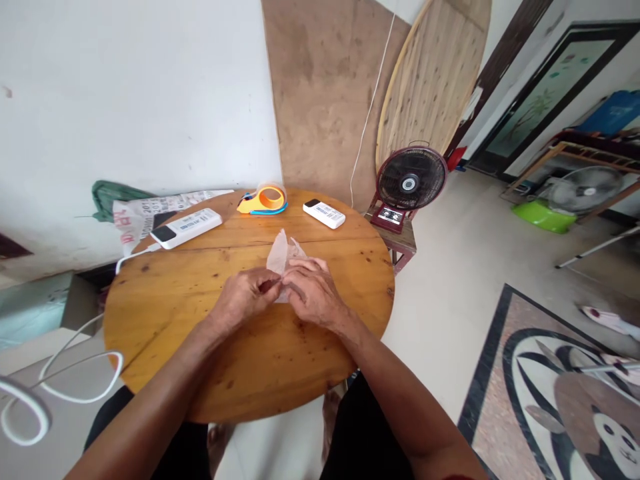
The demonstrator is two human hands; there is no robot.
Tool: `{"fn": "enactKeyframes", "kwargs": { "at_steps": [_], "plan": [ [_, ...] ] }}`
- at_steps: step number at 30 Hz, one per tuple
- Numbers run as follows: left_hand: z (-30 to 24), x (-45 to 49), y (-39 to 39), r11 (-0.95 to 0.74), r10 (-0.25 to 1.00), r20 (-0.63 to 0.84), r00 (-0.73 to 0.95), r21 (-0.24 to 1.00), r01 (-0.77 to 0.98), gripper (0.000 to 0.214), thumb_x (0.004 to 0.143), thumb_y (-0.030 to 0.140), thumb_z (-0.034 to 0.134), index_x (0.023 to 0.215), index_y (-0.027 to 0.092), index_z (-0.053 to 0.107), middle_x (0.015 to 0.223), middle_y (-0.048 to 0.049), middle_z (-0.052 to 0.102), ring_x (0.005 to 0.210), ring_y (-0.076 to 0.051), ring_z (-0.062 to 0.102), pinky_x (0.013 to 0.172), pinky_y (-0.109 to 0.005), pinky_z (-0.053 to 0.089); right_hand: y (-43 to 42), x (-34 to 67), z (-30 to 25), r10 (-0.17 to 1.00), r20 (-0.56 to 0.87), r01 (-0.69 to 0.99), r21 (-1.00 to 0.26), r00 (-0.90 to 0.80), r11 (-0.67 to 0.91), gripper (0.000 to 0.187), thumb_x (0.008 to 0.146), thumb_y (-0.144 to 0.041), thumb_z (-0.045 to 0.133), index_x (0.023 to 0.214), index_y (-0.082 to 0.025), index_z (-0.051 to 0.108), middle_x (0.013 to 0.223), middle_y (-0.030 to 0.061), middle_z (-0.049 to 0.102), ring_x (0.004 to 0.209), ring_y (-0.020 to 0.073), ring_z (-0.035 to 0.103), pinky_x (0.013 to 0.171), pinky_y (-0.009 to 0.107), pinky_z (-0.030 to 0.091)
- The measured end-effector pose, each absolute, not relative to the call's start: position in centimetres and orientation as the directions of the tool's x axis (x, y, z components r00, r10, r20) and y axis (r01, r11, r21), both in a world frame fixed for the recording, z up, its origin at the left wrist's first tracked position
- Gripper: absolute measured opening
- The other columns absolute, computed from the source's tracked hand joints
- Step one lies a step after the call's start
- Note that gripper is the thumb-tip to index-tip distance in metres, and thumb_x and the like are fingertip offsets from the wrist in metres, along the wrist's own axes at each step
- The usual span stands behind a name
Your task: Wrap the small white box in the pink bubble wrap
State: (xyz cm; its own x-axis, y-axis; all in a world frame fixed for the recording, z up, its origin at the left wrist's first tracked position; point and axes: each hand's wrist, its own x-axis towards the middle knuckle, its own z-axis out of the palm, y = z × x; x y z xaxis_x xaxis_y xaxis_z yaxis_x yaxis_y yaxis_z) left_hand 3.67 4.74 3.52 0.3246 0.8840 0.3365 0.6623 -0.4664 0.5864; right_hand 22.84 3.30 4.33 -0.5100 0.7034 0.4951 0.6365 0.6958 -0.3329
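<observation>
A thin, whitish, crinkled sheet (279,255) stands up in loose points over the middle of the round wooden table; whether it is tissue or thin plastic I cannot tell. My left hand (249,293) pinches its near part between thumb and forefinger. Beside it, touching at the fingertips, my right hand (314,291) is closed over the sheet's right side with its fingers bent. Both hands hide much of the sheet, and a little of it shows below the fingertips.
On the wooden table (240,373), an orange-and-blue tape dispenser (263,200) stands at the back. A white device (324,213) lies to its right, another white device (187,228) with a cable to its left. A dark red fan (411,180) stands on a stool right of the table.
</observation>
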Motion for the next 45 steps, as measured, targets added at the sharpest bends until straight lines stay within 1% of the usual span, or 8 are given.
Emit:
{"fn": "enactKeyframes", "kwargs": {
  "at_steps": [4, 8, 14, 19, 27, 32, 39, 45],
  "plan": [
    [1.7, 3.4, 4.8, -0.617, 0.748, 0.553, 0.368, 0.373, 0.693, 0.019, 0.085, 0.028, 0.056, 0.087, 0.021, 0.073, 0.080, -0.0042, 0.065, 0.072, -0.015, 0.059, 0.064, -0.025, 0.043, 4.2, 23.9, 4.0, 0.768, 0.513, 0.685, -0.399, -0.384, 0.610, 0.015, 0.085, -0.016, 0.048, 0.090, -0.020, 0.061, 0.107, 0.0041, 0.067, 0.111, 0.0195, 0.054, 0.100, 0.035, 0.030],
    [1.0, 3.2, 5.2, -0.684, 0.659, 0.642, 0.391, 0.294, 0.668, 0.017, 0.085, 0.026, 0.058, 0.093, 0.020, 0.072, 0.095, -0.0071, 0.064, 0.086, -0.019, 0.059, 0.074, -0.031, 0.047, 4.9, 24.8, 3.6, 0.845, 0.500, 0.753, -0.477, -0.191, 0.453, 0.013, 0.081, -0.018, 0.051, 0.090, -0.020, 0.061, 0.113, 0.0062, 0.063, 0.108, 0.0201, 0.055, 0.094, 0.034, 0.035],
    [0.9, 3.3, 5.3, -0.742, 0.596, 0.682, 0.425, 0.265, 0.616, 0.018, 0.085, 0.020, 0.058, 0.098, 0.018, 0.072, 0.099, -0.0088, 0.062, 0.090, -0.021, 0.058, 0.078, -0.034, 0.049, 4.4, 24.6, 4.2, 0.974, 0.209, 0.806, -0.559, -0.091, 0.195, 0.031, 0.081, -0.036, 0.057, 0.109, -0.022, 0.056, 0.103, 0.0031, 0.065, 0.092, 0.0192, 0.058, 0.080, 0.030, 0.041],
    [0.5, 3.4, 5.4, -0.765, 0.578, 0.700, 0.419, 0.287, 0.576, 0.020, 0.086, 0.017, 0.057, 0.101, 0.018, 0.070, 0.103, -0.0099, 0.060, 0.092, -0.021, 0.056, 0.080, -0.035, 0.051, 4.1, 24.1, 4.8, 0.998, 0.038, 0.844, -0.534, -0.044, 0.058, 0.055, 0.083, -0.047, 0.055, 0.131, -0.023, 0.045, 0.093, 0.0045, 0.067, 0.085, 0.0220, 0.060, 0.077, 0.032, 0.041],
    [0.6, 3.8, 5.1, -0.751, 0.610, 0.674, 0.417, 0.323, 0.576, 0.021, 0.087, 0.016, 0.052, 0.100, 0.017, 0.069, 0.101, -0.0097, 0.060, 0.093, -0.020, 0.057, 0.081, -0.034, 0.051, 4.2, 23.0, 4.1, 0.994, 0.010, 0.842, -0.529, -0.112, 0.101, 0.055, 0.081, -0.036, 0.057, 0.133, -0.023, 0.043, 0.088, 0.0023, 0.067, 0.080, 0.0200, 0.059, 0.075, 0.029, 0.042],
    [1.1, 4.2, 4.2, -0.711, 0.654, 0.636, 0.408, 0.335, 0.618, 0.019, 0.087, 0.020, 0.053, 0.098, 0.017, 0.068, 0.097, -0.0087, 0.060, 0.090, -0.019, 0.057, 0.080, -0.032, 0.051, 4.6, 23.0, 3.5, 0.993, 0.074, 0.846, -0.520, -0.093, 0.118, 0.050, 0.082, -0.028, 0.054, 0.130, -0.019, 0.047, 0.085, 0.0044, 0.066, 0.077, 0.0207, 0.058, 0.073, 0.030, 0.043],
    [1.5, 4.8, 3.8, -0.691, 0.625, 0.660, 0.417, 0.220, 0.688, 0.018, 0.086, 0.022, 0.054, 0.092, 0.018, 0.071, 0.094, -0.0083, 0.063, 0.083, -0.020, 0.055, 0.074, -0.033, 0.048, 4.9, 23.0, 3.2, 0.983, 0.168, 0.730, -0.662, -0.073, 0.168, 0.037, 0.080, -0.025, 0.053, 0.117, -0.022, 0.055, 0.077, -0.0013, 0.065, 0.066, 0.0149, 0.055, 0.065, 0.024, 0.041],
    [1.8, 4.9, 3.8, -0.683, 0.623, 0.655, 0.428, 0.188, 0.706, 0.019, 0.087, 0.023, 0.054, 0.091, 0.018, 0.072, 0.094, -0.0083, 0.064, 0.084, -0.021, 0.055, 0.075, -0.035, 0.047, 5.3, 22.6, 2.6, 0.981, 0.181, 0.582, -0.792, -0.064, 0.184, 0.044, 0.080, -0.032, 0.056, 0.121, -0.019, 0.053, 0.066, -0.0049, 0.059, 0.057, 0.0120, 0.049, 0.057, 0.022, 0.039]
  ]
}}
